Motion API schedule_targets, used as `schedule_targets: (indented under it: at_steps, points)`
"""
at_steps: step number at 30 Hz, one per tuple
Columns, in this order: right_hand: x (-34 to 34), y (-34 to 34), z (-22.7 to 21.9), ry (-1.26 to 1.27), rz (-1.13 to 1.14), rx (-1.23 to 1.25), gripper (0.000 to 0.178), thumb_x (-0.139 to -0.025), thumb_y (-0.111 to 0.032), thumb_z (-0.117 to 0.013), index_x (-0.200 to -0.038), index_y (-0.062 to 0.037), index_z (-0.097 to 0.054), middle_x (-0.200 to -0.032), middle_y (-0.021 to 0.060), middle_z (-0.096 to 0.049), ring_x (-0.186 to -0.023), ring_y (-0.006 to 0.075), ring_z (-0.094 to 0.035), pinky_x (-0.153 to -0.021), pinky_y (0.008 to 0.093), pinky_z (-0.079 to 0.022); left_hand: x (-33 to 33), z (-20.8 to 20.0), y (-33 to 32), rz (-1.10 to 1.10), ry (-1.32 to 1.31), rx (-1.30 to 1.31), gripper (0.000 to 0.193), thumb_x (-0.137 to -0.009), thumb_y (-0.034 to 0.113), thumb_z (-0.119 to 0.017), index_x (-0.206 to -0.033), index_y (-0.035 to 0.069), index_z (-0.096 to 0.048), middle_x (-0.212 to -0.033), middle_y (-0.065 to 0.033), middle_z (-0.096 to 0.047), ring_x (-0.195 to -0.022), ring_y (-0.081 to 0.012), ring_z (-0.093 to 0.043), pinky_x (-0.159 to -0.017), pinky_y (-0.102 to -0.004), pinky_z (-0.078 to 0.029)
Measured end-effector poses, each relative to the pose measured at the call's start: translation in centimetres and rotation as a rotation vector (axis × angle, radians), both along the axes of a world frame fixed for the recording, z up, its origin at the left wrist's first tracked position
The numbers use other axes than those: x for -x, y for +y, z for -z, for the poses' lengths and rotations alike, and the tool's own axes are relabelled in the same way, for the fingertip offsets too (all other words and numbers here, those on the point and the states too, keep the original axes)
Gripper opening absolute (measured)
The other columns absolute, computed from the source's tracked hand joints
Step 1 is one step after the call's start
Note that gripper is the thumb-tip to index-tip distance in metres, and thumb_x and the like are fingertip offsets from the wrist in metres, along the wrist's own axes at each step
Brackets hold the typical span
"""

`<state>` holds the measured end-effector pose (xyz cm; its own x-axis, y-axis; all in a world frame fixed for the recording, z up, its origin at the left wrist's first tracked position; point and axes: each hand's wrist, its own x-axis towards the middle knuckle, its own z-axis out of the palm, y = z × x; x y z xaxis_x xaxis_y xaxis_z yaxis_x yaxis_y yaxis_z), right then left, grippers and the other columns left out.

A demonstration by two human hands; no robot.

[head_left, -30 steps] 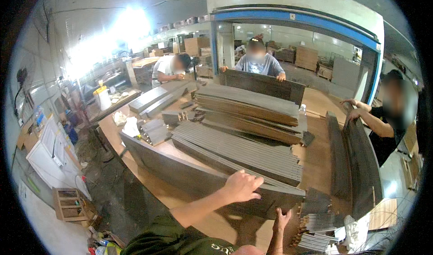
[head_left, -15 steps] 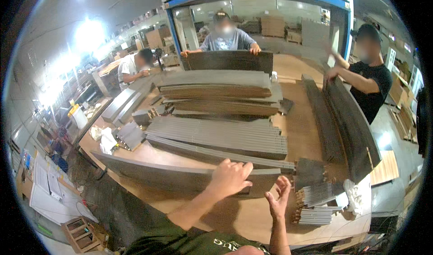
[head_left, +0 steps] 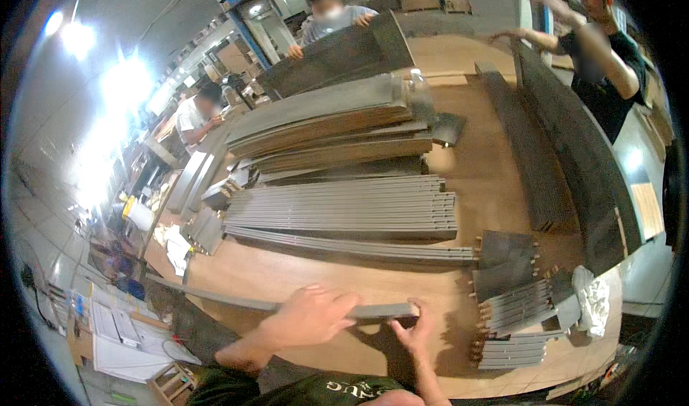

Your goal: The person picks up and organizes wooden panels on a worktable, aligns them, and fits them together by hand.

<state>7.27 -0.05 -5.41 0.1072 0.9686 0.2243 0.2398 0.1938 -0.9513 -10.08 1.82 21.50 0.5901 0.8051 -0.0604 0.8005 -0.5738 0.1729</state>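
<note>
A long grey board [head_left: 384, 310] stands on its edge along the near side of the table, its narrow top edge facing up. My left hand [head_left: 312, 316] lies across this edge with its fingers bent over the far side. At the board's right end, my right hand [head_left: 414, 331] has thumb and fingers closed around the corner. Beyond my hands, a row of long grey slats [head_left: 337, 209] lies side by side, with a few more slats [head_left: 359, 248] in front of it. Short grey pieces [head_left: 520, 305] with wooden dowels sit right of my right hand.
Behind the slats rises a stack of wide boards [head_left: 323, 112]. A person across the table holds a dark panel [head_left: 337, 58] tilted. Another person stands at the right beside a long upright panel [head_left: 574, 140]. White wrapping [head_left: 592, 302] lies at the table's right edge, a white cloth [head_left: 172, 244] at the left.
My right hand has gone from spread and free to closed on the board's end. The board now shows mainly its top edge. The far person's panel has tilted; the person at right has raised both arms.
</note>
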Motion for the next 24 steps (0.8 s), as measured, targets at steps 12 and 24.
schedule_targets:
  at_steps: [12,24]
  points:
    - [-1.0,1.6,-0.2,-0.051,-0.044,0.087,0.057,-0.058,-0.039,-0.080,-0.101,-0.0097,-0.057,-0.093,0.0097,-0.058,-0.088,0.0299,-0.055,-0.081,0.0439,-0.039,-0.1,0.0,6.7,-0.016,0.105,0.242,0.032,-0.071,0.043,-0.069,-0.080,0.013,-0.061,-0.073,-0.0034,-0.057,-0.070,-0.0251,-0.058,-0.068,-0.0360,-0.046]
    - [-0.2,0.5,-0.4,0.008,-0.035,0.058,0.055,-0.058,-0.024,-0.079,-0.104,-0.0062,-0.054,-0.091,0.0118,-0.058,-0.086,0.0303,-0.057,-0.080,0.0396,-0.043,-0.3,0.3,3.2,0.003,0.134,-0.120,0.045,-0.073,0.055,-0.067,-0.075,0.010,-0.059,-0.066,-0.0042,-0.055,-0.063,-0.0239,-0.057,-0.065,-0.0343,-0.045]
